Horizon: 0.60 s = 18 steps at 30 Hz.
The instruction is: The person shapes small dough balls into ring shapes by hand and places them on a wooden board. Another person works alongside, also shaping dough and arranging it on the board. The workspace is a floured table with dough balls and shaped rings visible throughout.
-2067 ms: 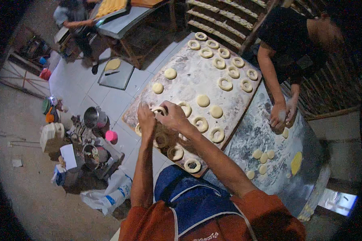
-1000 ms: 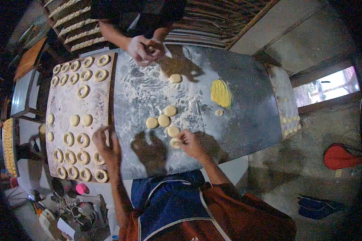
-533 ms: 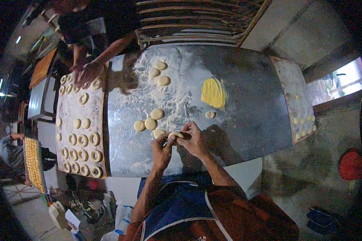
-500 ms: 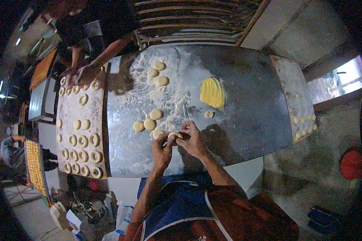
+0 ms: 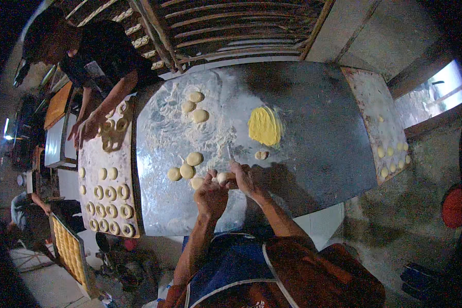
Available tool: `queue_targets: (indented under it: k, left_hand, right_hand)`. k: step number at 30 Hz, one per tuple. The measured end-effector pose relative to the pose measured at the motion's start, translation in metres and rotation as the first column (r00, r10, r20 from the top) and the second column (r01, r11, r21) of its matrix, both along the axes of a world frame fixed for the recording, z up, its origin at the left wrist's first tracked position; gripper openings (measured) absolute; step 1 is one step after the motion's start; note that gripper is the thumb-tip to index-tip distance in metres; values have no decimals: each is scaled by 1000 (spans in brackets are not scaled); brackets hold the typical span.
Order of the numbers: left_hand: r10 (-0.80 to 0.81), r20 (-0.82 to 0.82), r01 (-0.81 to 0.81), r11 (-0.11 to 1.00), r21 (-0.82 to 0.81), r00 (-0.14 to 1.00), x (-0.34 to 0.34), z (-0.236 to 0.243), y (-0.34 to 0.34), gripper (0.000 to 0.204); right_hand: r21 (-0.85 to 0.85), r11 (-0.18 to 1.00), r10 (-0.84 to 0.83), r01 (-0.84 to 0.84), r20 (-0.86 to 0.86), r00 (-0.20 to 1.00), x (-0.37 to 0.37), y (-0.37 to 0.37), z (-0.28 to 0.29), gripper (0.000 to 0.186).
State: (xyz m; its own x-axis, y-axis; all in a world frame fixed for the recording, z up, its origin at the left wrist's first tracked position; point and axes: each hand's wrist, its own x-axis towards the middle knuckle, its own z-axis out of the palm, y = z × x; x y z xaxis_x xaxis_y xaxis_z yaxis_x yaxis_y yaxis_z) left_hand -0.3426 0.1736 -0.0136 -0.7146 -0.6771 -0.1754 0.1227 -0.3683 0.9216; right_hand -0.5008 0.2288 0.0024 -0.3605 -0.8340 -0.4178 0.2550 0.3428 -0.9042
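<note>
My left hand (image 5: 212,196) and my right hand (image 5: 245,179) are together over the floured steel table (image 5: 318,154), both closed on a small pale piece of dough (image 5: 222,177) between their fingers. Just left of them lie several flat dough discs (image 5: 194,159), and several more (image 5: 200,115) lie farther back in the flour. A smear of yellow fat (image 5: 264,126) is on the steel to the right, with a small dough lump (image 5: 261,155) below it.
A co-worker (image 5: 102,61) leans over the board of dough rings (image 5: 85,154) at the left. Another person (image 5: 28,210) holds a tray of golden pieces (image 5: 68,251) lower left. A second board (image 5: 369,97) with dough pieces is at right. Wooden racks (image 5: 241,23) stand behind.
My hands came from the board to the steel table and joined on one dough piece. The co-worker moved left over the board. The tray at lower left swung downward in view.
</note>
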Motion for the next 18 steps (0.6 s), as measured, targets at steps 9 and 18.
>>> queue_targets:
  k: [9, 18]
  left_hand:
    - [408, 215, -305, 870, -388, 887, -53, 26, 9, 17]
    - [299, 325, -317, 948, 3, 897, -78, 69, 7, 32]
  right_hand:
    - [55, 996, 90, -75, -780, 619, 4, 14, 47, 61]
    - [148, 989, 112, -20, -651, 751, 6, 15, 39, 62]
